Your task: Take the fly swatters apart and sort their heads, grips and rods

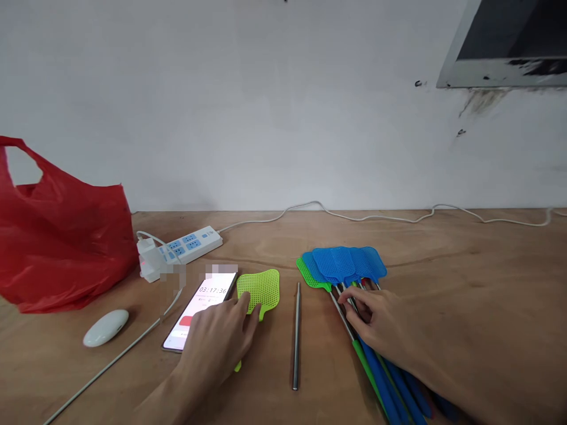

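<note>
A yellow-green mesh fly swatter head (pixel 261 286) lies beside the phone. My left hand (pixel 224 333) reaches over its lower left part, index finger and thumb closed about it near the neck; the other fingers are curled, partly hidden. Below this hand peeks a small yellow-green piece (pixel 238 367), mostly covered. On the right, several fly swatters with blue mesh heads (pixel 334 262) and one green mesh head (pixel 310 274) lie in an overlapping bundle. My right hand (pixel 376 319) pinches at their metal shafts just below the heads. Between my hands lies a loose metal rod (pixel 296 336).
A lit phone (pixel 199 316) shows a timer. Left of it are a white mouse (pixel 106 328), a power strip (pixel 190 245) with a charger, and a red plastic bag (pixel 66 248). A white cable (pixel 367 219) runs along the wall.
</note>
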The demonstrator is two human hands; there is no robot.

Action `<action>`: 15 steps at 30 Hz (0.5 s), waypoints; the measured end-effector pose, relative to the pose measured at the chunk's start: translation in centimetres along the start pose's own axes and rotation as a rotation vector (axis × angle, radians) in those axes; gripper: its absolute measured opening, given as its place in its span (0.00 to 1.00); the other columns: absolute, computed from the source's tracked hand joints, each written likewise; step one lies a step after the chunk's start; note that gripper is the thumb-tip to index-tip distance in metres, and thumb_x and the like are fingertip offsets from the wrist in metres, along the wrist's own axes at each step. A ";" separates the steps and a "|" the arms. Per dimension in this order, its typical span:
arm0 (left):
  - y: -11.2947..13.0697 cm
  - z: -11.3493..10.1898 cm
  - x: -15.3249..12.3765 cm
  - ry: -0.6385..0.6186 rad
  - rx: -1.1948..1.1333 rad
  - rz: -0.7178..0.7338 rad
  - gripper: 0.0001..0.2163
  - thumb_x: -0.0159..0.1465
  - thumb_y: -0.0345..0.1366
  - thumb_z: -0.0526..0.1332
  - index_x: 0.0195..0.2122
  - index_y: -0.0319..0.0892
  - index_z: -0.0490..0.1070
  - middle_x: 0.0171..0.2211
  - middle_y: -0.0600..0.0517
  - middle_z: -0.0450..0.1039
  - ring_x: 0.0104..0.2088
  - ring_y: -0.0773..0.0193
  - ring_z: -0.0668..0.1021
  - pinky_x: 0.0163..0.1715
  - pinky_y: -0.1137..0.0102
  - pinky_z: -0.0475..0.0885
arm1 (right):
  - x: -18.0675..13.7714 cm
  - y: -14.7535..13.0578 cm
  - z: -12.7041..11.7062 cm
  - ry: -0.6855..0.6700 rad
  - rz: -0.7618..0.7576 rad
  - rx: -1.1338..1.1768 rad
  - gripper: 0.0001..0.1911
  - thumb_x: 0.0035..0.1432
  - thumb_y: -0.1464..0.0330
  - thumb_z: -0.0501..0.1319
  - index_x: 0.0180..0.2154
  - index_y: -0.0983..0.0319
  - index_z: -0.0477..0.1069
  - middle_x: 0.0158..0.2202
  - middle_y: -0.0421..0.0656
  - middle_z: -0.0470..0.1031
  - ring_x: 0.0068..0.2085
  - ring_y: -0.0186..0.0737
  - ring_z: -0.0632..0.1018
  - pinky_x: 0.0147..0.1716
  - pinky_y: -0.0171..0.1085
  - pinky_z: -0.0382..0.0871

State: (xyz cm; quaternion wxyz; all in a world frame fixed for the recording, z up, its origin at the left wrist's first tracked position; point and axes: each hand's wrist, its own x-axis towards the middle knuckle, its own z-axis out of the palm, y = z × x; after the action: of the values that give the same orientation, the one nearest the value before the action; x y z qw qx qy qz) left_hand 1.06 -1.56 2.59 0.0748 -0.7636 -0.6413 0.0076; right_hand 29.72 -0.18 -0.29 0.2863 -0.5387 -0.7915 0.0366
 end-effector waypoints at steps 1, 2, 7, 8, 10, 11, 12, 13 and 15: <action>-0.1 0.2 0.0 -0.029 0.066 -0.014 0.16 0.72 0.40 0.47 0.34 0.42 0.69 0.26 0.45 0.76 0.27 0.48 0.79 0.24 0.66 0.55 | 0.0 0.0 0.0 -0.005 -0.005 0.010 0.09 0.60 0.69 0.55 0.33 0.57 0.75 0.17 0.34 0.61 0.20 0.35 0.66 0.25 0.35 0.51; 0.0 0.3 0.1 -0.058 0.095 -0.004 0.16 0.73 0.40 0.46 0.36 0.41 0.70 0.28 0.43 0.77 0.29 0.46 0.80 0.24 0.66 0.56 | 0.0 -0.1 0.0 -0.010 -0.009 0.021 0.09 0.61 0.69 0.55 0.33 0.58 0.75 0.17 0.33 0.61 0.20 0.35 0.66 0.25 0.35 0.51; 0.2 0.8 -0.2 -0.166 -0.048 0.144 0.13 0.71 0.30 0.46 0.37 0.41 0.69 0.31 0.46 0.77 0.31 0.51 0.80 0.25 0.66 0.57 | 0.0 -0.2 0.0 -0.024 -0.016 0.040 0.09 0.61 0.69 0.55 0.33 0.58 0.74 0.16 0.33 0.61 0.19 0.35 0.66 0.24 0.35 0.51; 0.2 0.8 -0.2 -0.179 -0.088 0.163 0.11 0.69 0.27 0.47 0.38 0.41 0.69 0.31 0.47 0.77 0.31 0.52 0.79 0.26 0.66 0.57 | 0.0 -0.1 0.0 -0.025 -0.015 0.041 0.09 0.61 0.69 0.55 0.33 0.58 0.74 0.16 0.33 0.61 0.19 0.35 0.66 0.25 0.35 0.51; 0.1 0.8 -0.3 -0.204 -0.168 0.201 0.09 0.65 0.25 0.50 0.36 0.42 0.68 0.31 0.49 0.76 0.30 0.55 0.77 0.26 0.67 0.56 | 0.0 -0.1 0.1 -0.028 -0.013 0.042 0.08 0.61 0.69 0.55 0.33 0.58 0.74 0.16 0.33 0.62 0.19 0.34 0.67 0.25 0.35 0.51; 0.1 0.7 -0.3 -0.216 -0.213 0.227 0.08 0.62 0.24 0.52 0.34 0.43 0.67 0.29 0.51 0.74 0.29 0.57 0.76 0.26 0.68 0.56 | 0.0 0.0 0.1 -0.032 -0.011 0.042 0.08 0.61 0.69 0.56 0.33 0.58 0.74 0.17 0.33 0.62 0.20 0.34 0.67 0.25 0.35 0.51; 0.1 0.6 -0.4 -0.227 -0.263 0.267 0.07 0.60 0.24 0.53 0.31 0.44 0.65 0.28 0.52 0.73 0.28 0.59 0.74 0.25 0.68 0.55 | 0.0 0.0 0.1 -0.037 -0.010 0.041 0.08 0.61 0.69 0.56 0.33 0.58 0.74 0.17 0.33 0.62 0.20 0.34 0.67 0.25 0.35 0.51; 0.1 0.6 -0.5 -0.231 -0.318 0.318 0.07 0.58 0.23 0.54 0.28 0.44 0.62 0.26 0.54 0.71 0.26 0.62 0.72 0.25 0.69 0.55 | 0.0 0.0 0.1 -0.043 -0.007 0.041 0.08 0.61 0.69 0.56 0.33 0.57 0.74 0.17 0.33 0.63 0.20 0.35 0.67 0.25 0.35 0.51; 0.3 0.5 -0.6 -0.221 -0.436 0.427 0.10 0.56 0.23 0.55 0.26 0.44 0.56 0.25 0.56 0.69 0.24 0.65 0.68 0.24 0.70 0.54 | 0.0 0.0 0.2 -0.048 -0.004 0.045 0.08 0.61 0.69 0.56 0.33 0.57 0.74 0.17 0.33 0.63 0.20 0.35 0.68 0.25 0.36 0.51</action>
State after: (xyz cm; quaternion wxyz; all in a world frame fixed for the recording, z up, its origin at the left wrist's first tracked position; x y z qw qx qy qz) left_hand 1.22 -2.16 2.01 -0.1642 -0.8735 -0.4572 -0.0316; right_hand 29.68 -0.13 -0.46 0.2794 -0.5296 -0.7982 0.0665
